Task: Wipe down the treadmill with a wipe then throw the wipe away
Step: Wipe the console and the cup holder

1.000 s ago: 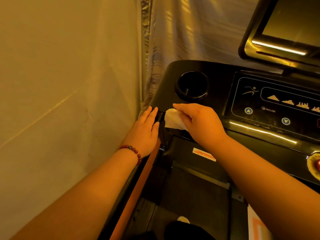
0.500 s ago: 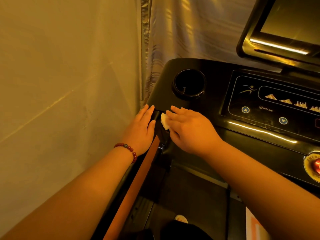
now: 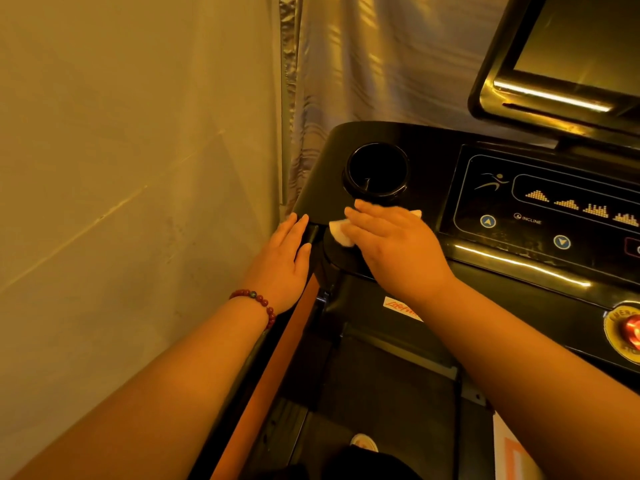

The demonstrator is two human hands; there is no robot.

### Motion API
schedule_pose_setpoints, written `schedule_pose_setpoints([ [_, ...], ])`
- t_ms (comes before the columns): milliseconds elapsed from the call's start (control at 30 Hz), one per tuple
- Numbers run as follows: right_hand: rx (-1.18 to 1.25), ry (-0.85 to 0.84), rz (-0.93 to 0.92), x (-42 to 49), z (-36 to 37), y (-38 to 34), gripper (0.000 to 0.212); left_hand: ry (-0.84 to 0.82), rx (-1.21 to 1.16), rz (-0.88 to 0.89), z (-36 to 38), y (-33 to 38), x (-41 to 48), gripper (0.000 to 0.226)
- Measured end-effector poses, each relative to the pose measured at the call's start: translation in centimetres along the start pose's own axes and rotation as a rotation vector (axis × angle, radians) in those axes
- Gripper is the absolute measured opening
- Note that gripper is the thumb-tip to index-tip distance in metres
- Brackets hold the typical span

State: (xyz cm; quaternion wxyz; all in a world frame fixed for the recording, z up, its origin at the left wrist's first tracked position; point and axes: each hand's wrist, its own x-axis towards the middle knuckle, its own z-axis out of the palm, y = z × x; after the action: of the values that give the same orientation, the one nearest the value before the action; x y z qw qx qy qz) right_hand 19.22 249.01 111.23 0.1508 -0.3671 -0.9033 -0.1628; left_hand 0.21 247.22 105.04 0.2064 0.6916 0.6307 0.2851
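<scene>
Wide shot first: a plain wall (image 3: 121, 168) fills the left, with a striped curtain (image 3: 363, 64) hanging in the corner behind. Tucked against them is the black treadmill (image 3: 429, 150), its tilted screen (image 3: 571, 46) catching a bar of light at top right. Below that sits the control panel (image 3: 554, 216), showing a running figure, small bar-graph profiles and two incline arrows. The dark belt (image 3: 381, 393) runs underneath, and an orange side rail (image 3: 277, 358) slants up the left edge.

Now the one container here, the round cup holder (image 3: 377, 197) sunk into the console's left corner. Its inside is dark, with only a thin pale streak showing at the bottom; what that is, I cannot tell.

On to the hands! The right hand (image 3: 394, 251) lies flat with its fingers straight, fingertips just short of the cup holder's rim. It presses down and grips nothing. Under it is the white wipe (image 3: 341, 233), pinned to the console just in front of the cup holder, one corner poking out left of the fingers and a sliver out the right. The left hand (image 3: 280, 261) rests flat beside it on top of the rail, fingers together and extended, thumb alongside a short black bar (image 3: 311, 233).

Small details: a red beaded bracelet (image 3: 258, 301) on the left wrist, and a glowing red stop button (image 3: 632, 332) at the far right edge.
</scene>
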Motion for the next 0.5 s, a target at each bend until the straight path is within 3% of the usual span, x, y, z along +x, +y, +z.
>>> schedule_pose_setpoints([
  [133,0.097,-0.161,0.09,0.4,-0.5,-1.2,0.038,0.0,-0.001,0.008,0.0,0.0,0.1,0.05],
  [267,0.049,-0.37,0.02,0.6,-0.3,-2.9,0.053,-0.015,-0.016,-0.005,-0.1,0.0,0.1,0.05],
  [433,-0.043,-0.378,0.207,0.3,-0.7,-2.9,0.06,-0.019,-0.01,0.003,-0.1,-0.2,0.1,0.05],
  [500,-0.052,-0.414,0.181,-0.5,-0.8,-3.5,0.063,-0.025,-0.013,0.005,-0.1,-0.3,0.1,0.05],
])
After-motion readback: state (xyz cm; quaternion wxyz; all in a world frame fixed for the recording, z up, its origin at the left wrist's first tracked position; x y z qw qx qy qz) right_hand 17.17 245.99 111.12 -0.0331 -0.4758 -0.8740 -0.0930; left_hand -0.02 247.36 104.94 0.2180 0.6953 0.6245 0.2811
